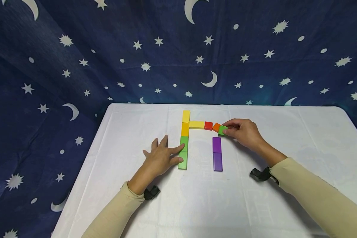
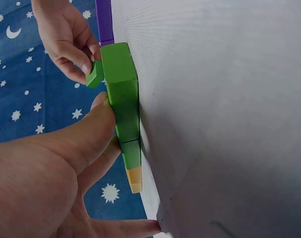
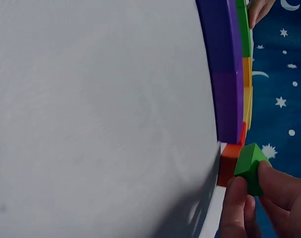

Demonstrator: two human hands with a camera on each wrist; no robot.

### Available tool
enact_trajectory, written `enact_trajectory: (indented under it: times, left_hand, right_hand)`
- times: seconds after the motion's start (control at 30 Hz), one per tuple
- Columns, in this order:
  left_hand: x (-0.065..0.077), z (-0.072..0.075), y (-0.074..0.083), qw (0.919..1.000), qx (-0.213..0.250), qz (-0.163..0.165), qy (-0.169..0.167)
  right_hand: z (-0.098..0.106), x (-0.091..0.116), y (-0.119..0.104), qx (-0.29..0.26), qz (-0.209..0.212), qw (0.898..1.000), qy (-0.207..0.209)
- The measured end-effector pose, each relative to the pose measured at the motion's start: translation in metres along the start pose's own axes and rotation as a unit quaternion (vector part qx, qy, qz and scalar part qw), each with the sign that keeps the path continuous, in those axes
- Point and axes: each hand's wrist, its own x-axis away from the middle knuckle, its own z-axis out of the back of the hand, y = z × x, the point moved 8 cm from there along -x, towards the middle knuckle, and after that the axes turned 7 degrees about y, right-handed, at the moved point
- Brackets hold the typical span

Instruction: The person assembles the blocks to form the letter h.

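Note:
My right hand [image 1: 244,132] pinches a small green block [image 1: 222,130] between thumb and fingertips, close beside an angled orange block [image 1: 216,127]. My left hand [image 1: 159,158] spreads its fingers, with thumb and a fingertip resting on two long green blocks [image 1: 183,152]. Above those in the same column lie an orange-yellow block [image 1: 185,129] and a yellow block [image 1: 186,116]. A pale yellow block [image 1: 196,125] runs rightward from the column, followed by a red block [image 1: 208,125]. Two purple blocks [image 1: 217,153] form a shorter column below the held block.
A white cloth [image 1: 196,205] covers the table, its far edge meeting a dark blue curtain [image 1: 166,53] with stars and moons. Black wrist cameras [image 1: 259,175] sit below both wrists, near the tabletop.

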Motion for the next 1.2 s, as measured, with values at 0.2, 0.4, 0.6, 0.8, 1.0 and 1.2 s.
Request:
enact_trajectory:
  times: [0.2, 0.4, 0.6, 0.8, 1.0, 1.2]
  left_hand:
    - [0.0, -0.001, 0.0, 1.0, 0.001, 0.002, -0.002]
    - [0.0, -0.002, 0.0, 1.0, 0.001, 0.005, -0.004]
    - [0.0, -0.002, 0.0, 1.0, 0.0, 0.003, -0.002]
    - [0.0, -0.001, 0.0, 1.0, 0.0, 0.005, -0.003]
    - [0.0, -0.001, 0.0, 1.0, 0.0, 0.005, -0.006]
    - [-0.001, -0.002, -0.001, 1.0, -0.003, 0.005, -0.007]
  right_hand:
    - [-0.006, 0.0, -0.006, 0.002, -0.003, 1.0, 0.0]
    - [-0.012, 0.0, -0.009, 0.015, 0.002, 1.0, -0.002]
    - [-0.014, 0.0, -0.008, 0.026, 0.01, 1.0, 0.002]
    - [-0.016, 0.004, -0.005, 0.026, -0.002, 1.0, -0.013]
    - [-0.017, 0.006, -0.002, 0.022, -0.016, 0.999, -0.018]
    - [-0.017, 0.004, -0.002, 0.028, -0.019, 0.999, -0.012]
